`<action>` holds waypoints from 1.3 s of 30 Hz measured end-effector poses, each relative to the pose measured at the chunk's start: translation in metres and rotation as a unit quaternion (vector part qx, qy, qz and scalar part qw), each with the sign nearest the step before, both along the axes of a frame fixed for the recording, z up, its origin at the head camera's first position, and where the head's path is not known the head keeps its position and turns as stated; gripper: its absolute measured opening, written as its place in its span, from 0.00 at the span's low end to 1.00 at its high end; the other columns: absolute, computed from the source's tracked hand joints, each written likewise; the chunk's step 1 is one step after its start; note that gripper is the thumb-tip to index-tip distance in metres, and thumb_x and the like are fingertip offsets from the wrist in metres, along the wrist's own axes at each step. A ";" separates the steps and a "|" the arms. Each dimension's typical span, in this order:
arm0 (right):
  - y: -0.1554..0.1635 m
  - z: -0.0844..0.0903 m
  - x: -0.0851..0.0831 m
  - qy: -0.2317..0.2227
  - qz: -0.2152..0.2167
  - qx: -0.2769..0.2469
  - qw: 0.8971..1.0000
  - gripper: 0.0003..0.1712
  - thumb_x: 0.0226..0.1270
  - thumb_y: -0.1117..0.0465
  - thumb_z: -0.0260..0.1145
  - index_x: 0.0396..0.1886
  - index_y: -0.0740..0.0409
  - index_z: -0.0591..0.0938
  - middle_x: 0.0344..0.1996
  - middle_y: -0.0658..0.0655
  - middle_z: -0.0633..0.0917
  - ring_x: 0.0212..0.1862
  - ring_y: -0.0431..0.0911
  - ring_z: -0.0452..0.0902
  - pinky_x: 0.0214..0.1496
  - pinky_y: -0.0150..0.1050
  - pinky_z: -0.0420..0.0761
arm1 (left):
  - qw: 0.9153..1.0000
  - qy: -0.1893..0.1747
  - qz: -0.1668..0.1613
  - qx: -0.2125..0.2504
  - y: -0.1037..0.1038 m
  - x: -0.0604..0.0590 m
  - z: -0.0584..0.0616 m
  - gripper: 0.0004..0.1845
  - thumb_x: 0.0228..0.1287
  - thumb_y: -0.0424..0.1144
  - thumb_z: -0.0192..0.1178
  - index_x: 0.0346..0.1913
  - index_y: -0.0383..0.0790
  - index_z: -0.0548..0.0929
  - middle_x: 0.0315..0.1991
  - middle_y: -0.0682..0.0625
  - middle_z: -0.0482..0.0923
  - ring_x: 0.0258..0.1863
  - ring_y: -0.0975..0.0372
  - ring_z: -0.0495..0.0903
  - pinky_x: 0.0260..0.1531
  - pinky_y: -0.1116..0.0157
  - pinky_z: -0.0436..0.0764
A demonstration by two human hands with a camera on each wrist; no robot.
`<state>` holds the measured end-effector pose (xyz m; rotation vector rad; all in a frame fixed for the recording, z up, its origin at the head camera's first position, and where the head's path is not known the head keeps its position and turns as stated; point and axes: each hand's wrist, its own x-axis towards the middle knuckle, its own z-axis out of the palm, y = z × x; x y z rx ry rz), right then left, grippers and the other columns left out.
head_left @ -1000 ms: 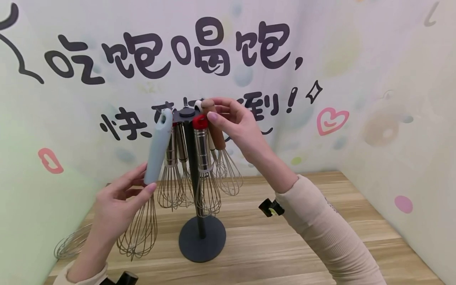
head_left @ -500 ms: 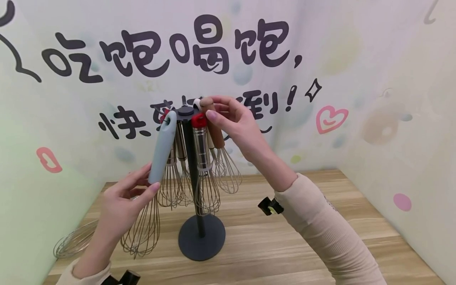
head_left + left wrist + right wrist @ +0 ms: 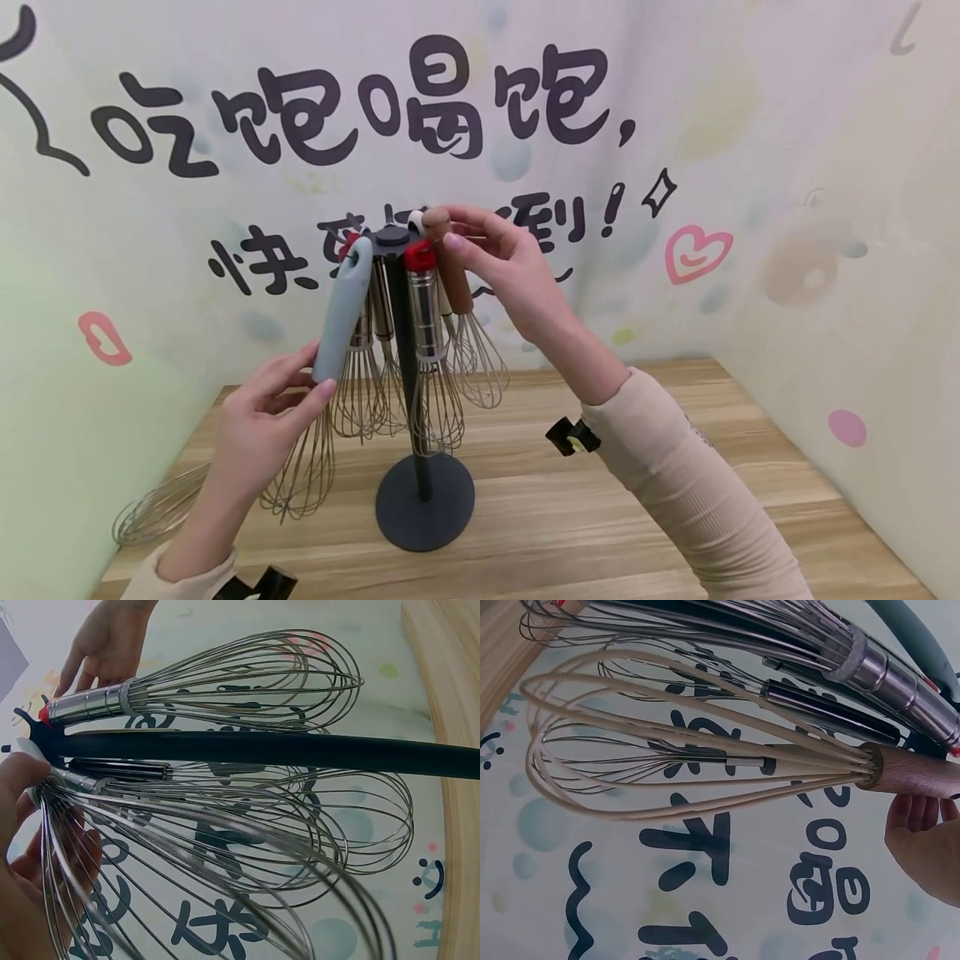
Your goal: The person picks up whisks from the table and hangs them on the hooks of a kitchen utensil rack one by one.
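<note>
My left hand (image 3: 255, 429) pinches the lower end of a light-blue handle on a whisk (image 3: 342, 312). The hole at that handle's top is right at a hook of the dark whisk stand (image 3: 425, 508). Beyond the post, my right hand (image 3: 513, 271) holds a wooden-handled whisk (image 3: 456, 279) near its top, thumb on the near side. That whisk's pale loops (image 3: 697, 735) hang downward, seen lengthwise in the right wrist view. In the left wrist view, the blue-handled whisk's wires (image 3: 247, 862) spread in front, and most of its handle is hidden.
A steel whisk with a red cap (image 3: 426, 312) hangs at the stand's front, between my hands. Other steel whisks (image 3: 362, 392) hang behind the blue handle. Another whisk (image 3: 157, 508) lies on the wooden table (image 3: 600, 517) at the left, partly behind my forearm. A printed wall stands behind.
My left hand has moved right and slightly up with the blue-handled whisk, bringing its handle top to the stand's hook. My right hand has stayed in place on the wooden handle.
</note>
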<state>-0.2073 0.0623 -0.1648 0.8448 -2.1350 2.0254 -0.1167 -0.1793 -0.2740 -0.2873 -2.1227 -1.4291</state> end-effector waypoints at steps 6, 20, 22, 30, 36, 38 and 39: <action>0.001 0.000 0.001 -0.003 0.013 0.005 1.000 0.29 0.62 0.72 0.63 0.65 0.57 0.72 0.58 0.59 0.77 0.58 0.47 0.75 0.49 0.32 0.79 | 1.000 0.008 0.006 0.008 -0.002 -0.003 -0.003 0.26 0.59 0.24 0.61 0.58 0.49 0.78 0.41 0.71 0.77 0.38 0.77 0.78 0.36 0.82 0.79; 0.000 0.000 0.000 -0.007 0.020 0.012 1.000 0.30 0.62 0.74 0.62 0.65 0.56 0.72 0.56 0.59 0.77 0.56 0.48 0.76 0.43 0.31 0.80 | 1.000 -0.006 0.004 -0.011 -0.006 -0.007 0.001 0.23 0.64 0.29 0.59 0.63 0.36 0.75 0.44 0.69 0.74 0.38 0.77 0.78 0.33 0.81 0.80; 0.000 0.000 0.001 -0.007 0.019 0.012 1.000 0.30 0.62 0.74 0.62 0.65 0.56 0.72 0.55 0.58 0.77 0.56 0.48 0.77 0.43 0.31 0.80 | 1.000 -0.019 0.001 -0.010 -0.008 -0.008 0.001 0.23 0.65 0.30 0.58 0.64 0.39 0.74 0.44 0.68 0.74 0.36 0.77 0.79 0.27 0.78 0.80; -0.003 0.000 0.003 -0.011 0.023 0.000 1.000 0.30 0.61 0.74 0.63 0.64 0.57 0.73 0.51 0.56 0.77 0.52 0.46 0.76 0.38 0.32 0.81 | 0.999 -0.032 -0.004 -0.003 -0.015 -0.018 -0.003 0.24 0.66 0.30 0.57 0.64 0.45 0.74 0.45 0.68 0.73 0.35 0.76 0.79 0.19 0.74 0.78; -0.008 -0.002 0.004 -0.017 0.024 -0.009 1.000 0.31 0.60 0.75 0.64 0.64 0.57 0.72 0.52 0.57 0.77 0.52 0.45 0.76 0.44 0.34 0.82 | 0.999 -0.049 -0.003 -0.009 -0.019 -0.023 -0.003 0.24 0.69 0.34 0.55 0.67 0.42 0.70 0.46 0.70 0.72 0.38 0.79 0.78 0.24 0.76 0.81; -0.009 -0.002 0.005 -0.019 0.024 -0.012 0.999 0.31 0.60 0.75 0.63 0.64 0.58 0.72 0.53 0.58 0.76 0.52 0.46 0.75 0.46 0.36 0.82 | 0.999 -0.044 -0.005 -0.008 -0.019 -0.024 -0.003 0.24 0.69 0.34 0.55 0.67 0.40 0.70 0.46 0.70 0.71 0.40 0.80 0.77 0.31 0.79 0.81; -0.010 -0.002 0.005 -0.020 0.022 -0.012 0.999 0.31 0.60 0.75 0.63 0.64 0.58 0.71 0.54 0.58 0.76 0.52 0.46 0.75 0.47 0.37 0.82 | 0.999 -0.040 -0.007 -0.007 -0.020 -0.025 -0.002 0.24 0.69 0.34 0.54 0.67 0.38 0.69 0.47 0.71 0.71 0.41 0.80 0.76 0.33 0.81 0.80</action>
